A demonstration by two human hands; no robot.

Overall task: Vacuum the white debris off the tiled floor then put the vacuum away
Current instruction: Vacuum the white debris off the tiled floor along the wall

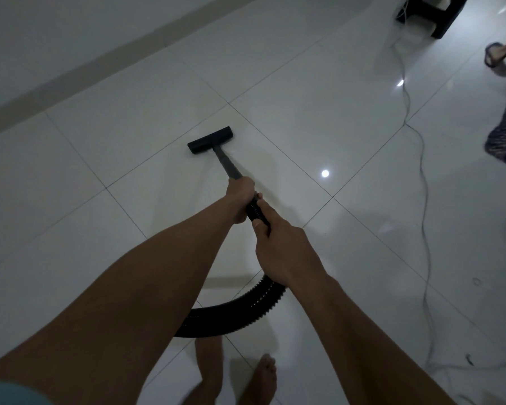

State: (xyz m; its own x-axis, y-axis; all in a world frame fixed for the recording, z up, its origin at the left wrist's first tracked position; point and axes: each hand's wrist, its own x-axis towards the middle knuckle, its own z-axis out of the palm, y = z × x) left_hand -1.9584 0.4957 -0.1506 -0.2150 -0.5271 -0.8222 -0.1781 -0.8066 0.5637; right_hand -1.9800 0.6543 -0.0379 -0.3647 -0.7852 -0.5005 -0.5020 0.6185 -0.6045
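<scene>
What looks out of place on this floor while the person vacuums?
A thin white cable snakes loosely across the tiled floor on the right, a possible trip hazard. Beside it lie a small ring and a dark squiggly scrap. The left hand grips the vacuum wand, the right hand the hose.

Glossy white tiles cover the floor point(362, 229), crossed by thin grout lines and dotted with bright light spots point(325, 173) (the room itself is dim). A pale wall point(56, 30) with beige skirting point(100, 68) runs upper left. Dark furniture point(438, 13) stands top right, a white cable point(421, 159) snaking nearby.
</scene>
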